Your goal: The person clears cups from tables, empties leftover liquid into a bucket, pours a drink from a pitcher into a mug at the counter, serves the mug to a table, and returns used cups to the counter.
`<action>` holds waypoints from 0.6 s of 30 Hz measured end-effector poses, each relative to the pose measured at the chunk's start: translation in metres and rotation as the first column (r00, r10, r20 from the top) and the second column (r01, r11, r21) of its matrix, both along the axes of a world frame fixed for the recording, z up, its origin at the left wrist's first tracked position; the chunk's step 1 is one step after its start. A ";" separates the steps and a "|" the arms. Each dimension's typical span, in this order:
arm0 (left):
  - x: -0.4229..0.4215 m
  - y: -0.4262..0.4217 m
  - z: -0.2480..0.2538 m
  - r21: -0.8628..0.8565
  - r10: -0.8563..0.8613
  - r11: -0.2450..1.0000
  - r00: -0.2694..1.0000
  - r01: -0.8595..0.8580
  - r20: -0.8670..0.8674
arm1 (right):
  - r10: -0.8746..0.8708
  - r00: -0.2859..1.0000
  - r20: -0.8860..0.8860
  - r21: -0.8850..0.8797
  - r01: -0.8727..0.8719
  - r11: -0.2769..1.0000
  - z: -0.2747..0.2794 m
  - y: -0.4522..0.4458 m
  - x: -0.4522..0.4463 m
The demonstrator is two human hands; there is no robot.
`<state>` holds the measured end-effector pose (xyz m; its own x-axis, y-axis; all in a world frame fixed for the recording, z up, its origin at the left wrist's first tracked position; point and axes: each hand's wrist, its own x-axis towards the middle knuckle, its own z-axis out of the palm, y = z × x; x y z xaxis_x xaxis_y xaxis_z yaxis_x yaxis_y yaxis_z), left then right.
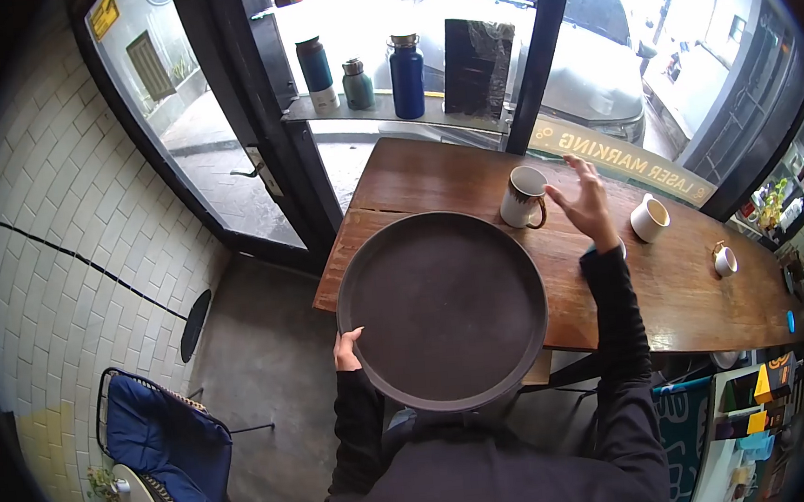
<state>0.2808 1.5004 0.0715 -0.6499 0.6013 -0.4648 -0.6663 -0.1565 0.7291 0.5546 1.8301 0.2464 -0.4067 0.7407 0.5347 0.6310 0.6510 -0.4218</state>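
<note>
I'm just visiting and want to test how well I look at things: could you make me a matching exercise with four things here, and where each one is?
Things:
1. Dark round tray
2. Tall blue bottle
3. Mug with a brown handle
4. Chair with blue cushions

Places:
A. On the wooden table, next to the right hand
B. Near the white brick wall
C. Held at its rim by the left hand
D. On the window shelf

Right pairs: 1-C, 2-D, 3-A, 4-B
</note>
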 end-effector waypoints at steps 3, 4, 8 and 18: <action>0.002 -0.002 0.002 -0.020 -0.028 0.999 1.000 0.028 -0.010 | -0.048 0.992 0.121 -0.049 0.054 0.997 0.017 -0.016 0.050; 0.004 -0.002 0.006 -0.015 -0.026 1.000 1.000 0.026 -0.014 | -0.060 0.991 0.118 -0.047 0.066 0.997 0.016 -0.020 0.065; -0.011 -0.004 -0.028 -0.070 -0.107 0.993 0.984 0.097 -0.145 | -0.148 0.956 0.255 -0.176 0.196 0.965 0.000 -0.032 0.112; 0.033 -0.001 0.007 -0.189 -0.130 0.981 0.873 0.045 -0.470 | 0.006 0.958 -0.287 -0.353 -0.112 0.929 -0.067 -0.034 0.122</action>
<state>0.3133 1.4995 0.0786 -0.7661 0.6077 -0.2091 -0.2350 0.0379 0.9713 0.6766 1.7962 0.1798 -0.3312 0.8834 0.3316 0.4198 0.4527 -0.7866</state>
